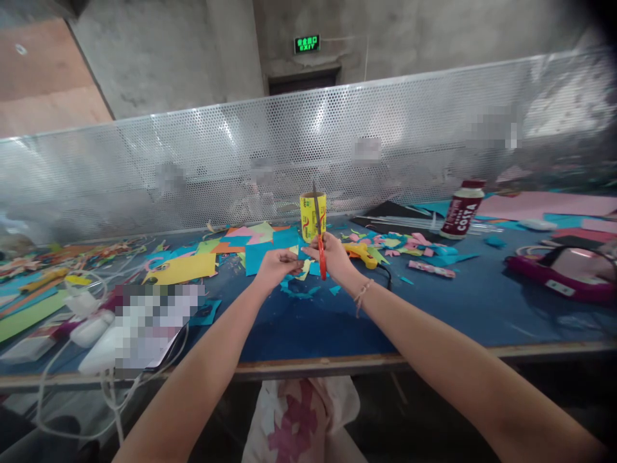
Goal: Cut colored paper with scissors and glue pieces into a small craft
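My right hand [336, 257] is closed around a pair of scissors [322, 256] with red handles, the dark blades pointing up. Just to its left, my left hand [277, 267] pinches a small pale yellow piece of paper [305, 270] between thumb and fingers. Curled scraps of blue paper [301, 290] lie on the blue tabletop under both hands. Behind the scissors stands a yellow cardboard tube [307, 215] with printing on it. A yellow glue gun [362, 254] rests right of my right hand.
Coloured paper sheets [187, 269] and scraps spread across the table. A COSTA bottle [463, 209] stands at the right, near a purple-rimmed object [554, 273]. White cables and chargers [92, 326] lie at the left. A perforated metal screen [216, 167] runs along the back.
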Tool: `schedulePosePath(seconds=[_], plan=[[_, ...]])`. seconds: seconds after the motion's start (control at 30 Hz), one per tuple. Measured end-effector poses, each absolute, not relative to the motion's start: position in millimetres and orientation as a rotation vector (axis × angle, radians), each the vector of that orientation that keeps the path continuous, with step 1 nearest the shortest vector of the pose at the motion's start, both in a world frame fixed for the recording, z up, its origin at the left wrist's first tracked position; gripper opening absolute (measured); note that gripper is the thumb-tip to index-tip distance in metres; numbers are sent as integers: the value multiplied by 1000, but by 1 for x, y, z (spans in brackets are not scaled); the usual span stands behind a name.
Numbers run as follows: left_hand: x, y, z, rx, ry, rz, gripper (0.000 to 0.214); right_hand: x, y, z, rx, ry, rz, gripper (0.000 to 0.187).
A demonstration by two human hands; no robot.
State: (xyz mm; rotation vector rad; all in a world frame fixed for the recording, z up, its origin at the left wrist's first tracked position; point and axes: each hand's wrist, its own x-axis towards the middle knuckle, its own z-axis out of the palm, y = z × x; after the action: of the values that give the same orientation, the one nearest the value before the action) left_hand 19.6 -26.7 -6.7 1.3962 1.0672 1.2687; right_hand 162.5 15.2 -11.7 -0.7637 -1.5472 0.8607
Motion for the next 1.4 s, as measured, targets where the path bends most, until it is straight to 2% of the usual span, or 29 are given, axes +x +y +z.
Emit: schedulePosePath(seconds=[0.4,0.77,1.17,1.4], plan=[[19,-28,-6,1340,1046,1202,27,162,6,-6,-728,-1535,950,39],[19,-27,-9,1548,1029,1179,25,162,4,-6,-756,-1625,928,34],[23,-29,-10,1589,1019,1088,28,169,11,1,-631,-1148,1176,39],[15,-20,-13,1446,1046,1283,32,194,27,11,-699,-997,1198,39]])
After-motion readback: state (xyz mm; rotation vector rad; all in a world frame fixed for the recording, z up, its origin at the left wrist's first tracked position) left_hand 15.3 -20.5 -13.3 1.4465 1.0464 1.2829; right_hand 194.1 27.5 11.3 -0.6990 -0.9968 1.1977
